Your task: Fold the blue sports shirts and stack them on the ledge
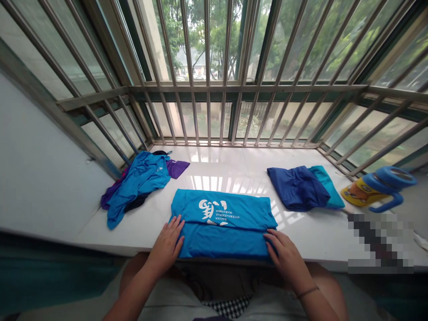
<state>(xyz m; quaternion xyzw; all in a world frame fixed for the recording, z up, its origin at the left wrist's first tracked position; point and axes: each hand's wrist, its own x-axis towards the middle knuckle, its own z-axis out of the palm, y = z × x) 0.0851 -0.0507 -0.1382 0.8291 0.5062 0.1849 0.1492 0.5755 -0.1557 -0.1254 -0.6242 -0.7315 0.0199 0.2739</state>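
Note:
A folded bright blue T-shirt lies in front of me at the near edge of the white sill. White print on it, with the words Dalian International Marathon, faces upside down to me. A crease runs across its width, with the plain part nearer me. At the shirt's left edge, my left hand rests with fingers stretched out flat on the cloth and the thumb apart. My right hand touches the opposite edge, its fingers extended over the corner of the fold and its thumb lower down.
A loose heap of blue and purple clothes lies at the left. To the right are a folded navy garment and a teal one partly beneath it. A yellow and blue handled bottle stands beyond. Metal window bars enclose the sill.

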